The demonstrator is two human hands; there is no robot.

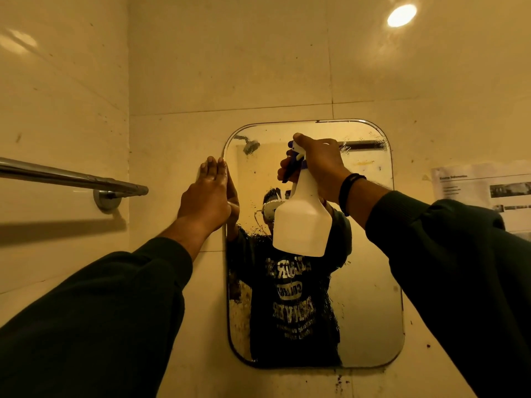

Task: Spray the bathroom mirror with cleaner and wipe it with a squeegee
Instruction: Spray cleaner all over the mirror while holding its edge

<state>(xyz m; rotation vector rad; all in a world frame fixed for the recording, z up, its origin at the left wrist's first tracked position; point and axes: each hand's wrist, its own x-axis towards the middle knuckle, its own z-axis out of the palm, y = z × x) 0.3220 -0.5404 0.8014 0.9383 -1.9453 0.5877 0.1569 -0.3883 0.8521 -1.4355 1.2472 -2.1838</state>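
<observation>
1. Spraying under way: right hand [316, 165] raised before the upper part of the mirror [370, 297], fingers wrapped round the neck and blue trigger of the white spray bottle [301, 222], nozzle facing the glass.
2. Left hand [208, 193] laid flat against the mirror's left edge and the tiled wall [172, 145], fingers straight and together, gripping nothing.
3. Droplets already showing down the middle of the glass; lower corners and right side looking dry, as far as can be told.
4. Best kept: nozzle level and near the glass, short squeezes, working across the top first so the cleaner runs down.
5. Worth avoiding: mist on the paper notice [488, 193] to the right, or on the towel rail [71, 176] at left.
6. No squeegee in view; wiping not yet begun.
</observation>
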